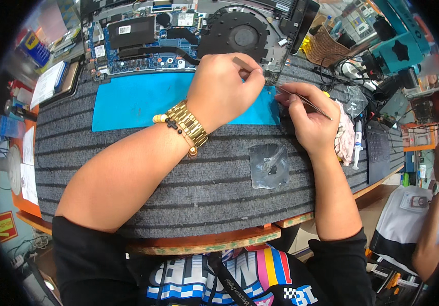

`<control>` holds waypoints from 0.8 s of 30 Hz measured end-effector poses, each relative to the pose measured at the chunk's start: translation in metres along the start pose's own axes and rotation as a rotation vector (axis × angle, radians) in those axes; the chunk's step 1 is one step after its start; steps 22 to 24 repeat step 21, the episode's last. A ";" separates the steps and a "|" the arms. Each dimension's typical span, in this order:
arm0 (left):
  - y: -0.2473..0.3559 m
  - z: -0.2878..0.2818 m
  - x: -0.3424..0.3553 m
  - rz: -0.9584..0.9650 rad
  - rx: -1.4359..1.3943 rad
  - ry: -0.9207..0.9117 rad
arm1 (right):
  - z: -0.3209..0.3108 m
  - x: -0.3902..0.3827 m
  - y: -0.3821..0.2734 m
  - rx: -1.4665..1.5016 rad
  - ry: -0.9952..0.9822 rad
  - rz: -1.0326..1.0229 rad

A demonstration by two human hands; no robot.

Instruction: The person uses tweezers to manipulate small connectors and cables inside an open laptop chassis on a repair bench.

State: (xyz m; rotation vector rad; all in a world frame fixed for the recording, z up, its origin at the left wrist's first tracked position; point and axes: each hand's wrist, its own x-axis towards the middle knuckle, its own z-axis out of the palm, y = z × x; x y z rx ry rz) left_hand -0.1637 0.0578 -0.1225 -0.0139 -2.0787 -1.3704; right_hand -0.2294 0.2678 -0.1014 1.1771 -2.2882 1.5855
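Note:
An opened laptop [148, 53] lies at the far side of the bench, its blue circuit board and round black fan [245, 35] exposed. My left hand [224, 86], with a gold watch [191, 122] and bead bracelets at the wrist, is closed over the laptop's near right corner. It pinches a flat grey metal tool, which looks like tweezers [241, 63]. Just right of that corner, my right hand [315, 120] is closed on a slim pointed metal tool [311, 105], its tip toward the same corner. My fingers hide what the tips touch.
A blue mat [127, 104] lies under my left wrist on the grey striped bench cover [189, 188]. Between my forearms rests a small clear plastic bag [269, 167]. To the right are a syringe [357, 145], a cloth [346, 135], a wicker basket [326, 46] and a teal microscope-like device [398, 53]. Another person's arm [434, 219] shows far right.

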 end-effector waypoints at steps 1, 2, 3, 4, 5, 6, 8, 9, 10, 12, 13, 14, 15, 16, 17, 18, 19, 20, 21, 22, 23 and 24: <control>0.001 -0.001 0.000 0.005 0.006 -0.002 | 0.001 -0.002 -0.002 0.032 0.024 0.042; 0.001 -0.002 0.001 0.000 -0.002 0.012 | 0.003 -0.003 -0.003 0.024 0.010 0.038; 0.002 -0.002 0.001 -0.010 0.008 0.004 | 0.004 -0.005 -0.004 0.040 0.034 0.077; 0.002 -0.001 0.001 -0.020 0.018 -0.006 | 0.004 -0.005 -0.004 0.055 0.058 0.117; 0.002 0.000 0.001 -0.023 0.006 0.007 | 0.004 -0.005 -0.002 0.042 0.046 0.114; 0.001 0.000 0.001 -0.013 0.006 0.003 | 0.005 -0.005 0.002 0.011 0.052 0.074; -0.002 0.001 0.001 -0.004 -0.002 0.006 | 0.008 -0.001 0.002 -0.033 0.066 0.035; -0.003 -0.001 0.001 0.008 0.022 0.007 | 0.012 -0.001 0.000 -0.038 0.060 0.034; -0.004 -0.003 0.001 0.019 0.046 0.008 | 0.017 -0.001 -0.001 -0.050 0.092 0.059; -0.003 -0.002 0.000 -0.028 0.034 0.002 | 0.020 -0.001 -0.003 -0.077 0.138 0.075; -0.002 -0.002 0.001 -0.072 0.026 -0.010 | 0.020 -0.001 -0.004 -0.082 0.136 0.070; -0.001 -0.001 0.002 -0.070 0.022 -0.005 | 0.019 -0.001 -0.005 -0.112 0.141 0.062; -0.001 0.000 0.002 -0.056 0.017 0.009 | 0.019 -0.002 -0.005 -0.139 0.146 0.060; -0.001 0.001 0.002 -0.042 0.012 0.023 | 0.020 -0.003 -0.004 -0.140 0.144 0.061; -0.002 0.000 0.001 -0.045 0.010 0.024 | 0.022 -0.002 -0.003 -0.120 0.147 0.039; -0.002 -0.001 0.001 -0.055 0.019 0.015 | 0.022 -0.002 -0.002 -0.102 0.152 0.016; -0.003 -0.001 0.001 -0.065 0.028 0.006 | 0.022 -0.002 -0.001 -0.105 0.149 0.015; -0.002 -0.001 0.001 -0.065 0.008 0.015 | 0.022 -0.002 0.000 -0.117 0.148 0.016; -0.003 0.000 0.001 -0.065 -0.010 0.024 | 0.023 -0.002 0.001 -0.127 0.148 0.016; -0.003 0.000 0.001 -0.065 -0.010 0.024 | 0.023 -0.002 0.001 -0.127 0.148 0.016; -0.003 0.000 0.001 -0.065 -0.010 0.024 | 0.023 -0.002 0.001 -0.127 0.148 0.016; -0.003 0.000 0.001 -0.065 -0.010 0.024 | 0.023 -0.002 0.001 -0.127 0.148 0.016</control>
